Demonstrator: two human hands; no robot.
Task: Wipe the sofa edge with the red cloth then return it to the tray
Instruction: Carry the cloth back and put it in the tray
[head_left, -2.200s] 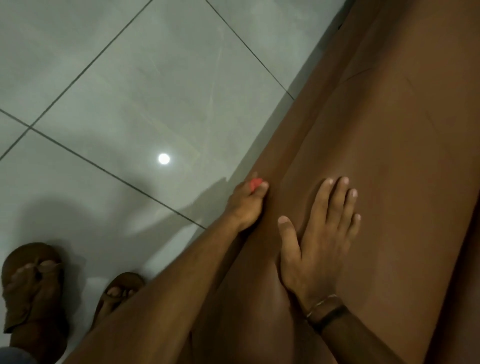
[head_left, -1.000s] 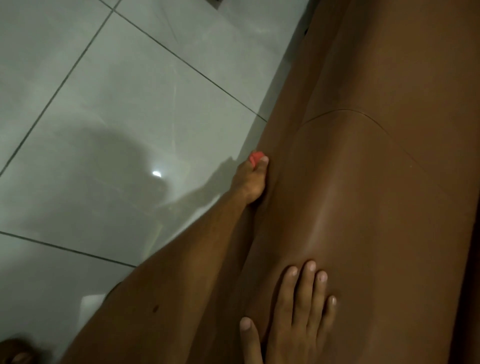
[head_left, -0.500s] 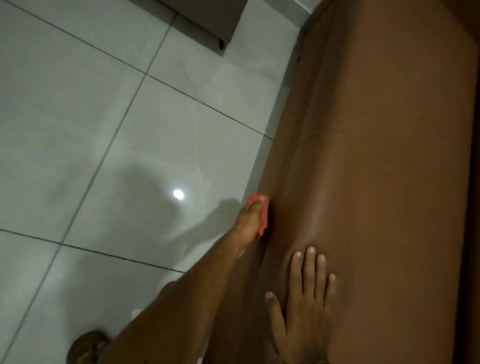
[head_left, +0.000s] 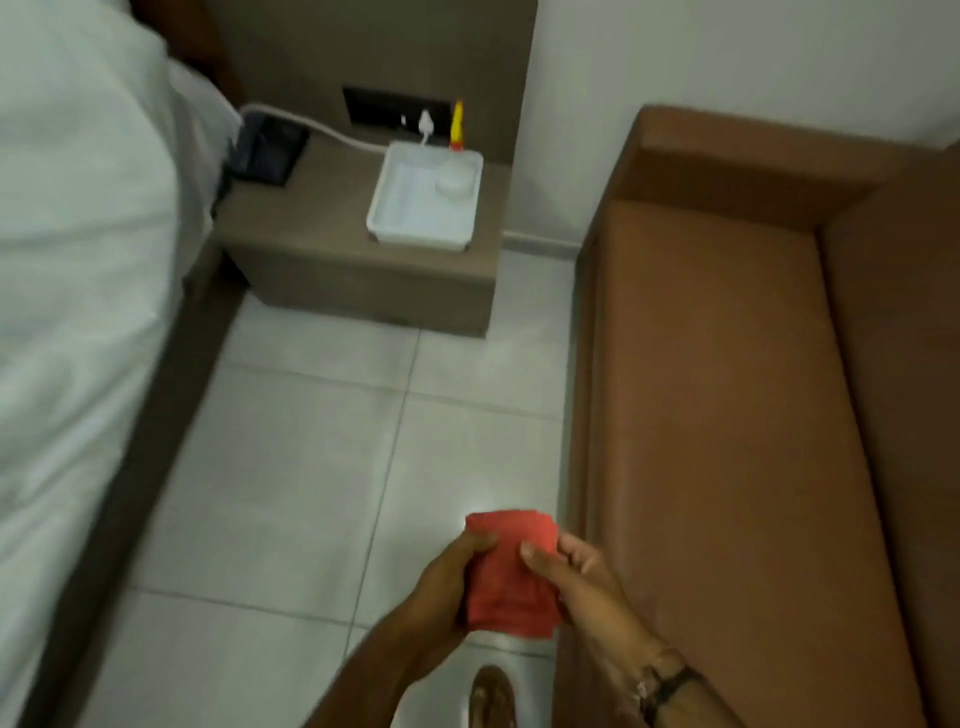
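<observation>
The red cloth (head_left: 511, 574) hangs folded between both hands above the tiled floor, just left of the sofa's front edge. My left hand (head_left: 447, 590) grips its left side and my right hand (head_left: 582, 577) pinches its right side. The brown sofa (head_left: 727, 415) runs along the right of the view. A white tray (head_left: 410, 218) sits on the bedside table (head_left: 311, 244) far ahead, with a small round white thing in its far right corner.
A bed with white sheets (head_left: 67, 260) fills the left side. A dark phone (head_left: 267, 150) and a white cable lie on the bedside table. A yellow and red item (head_left: 457, 127) stands behind the tray. Tiled floor (head_left: 311, 467) lies between bed and sofa.
My left hand has lifted the cloth off the sofa edge. My right hand left the cushion and now grips the cloth too. The view has risen to show the room and tray.
</observation>
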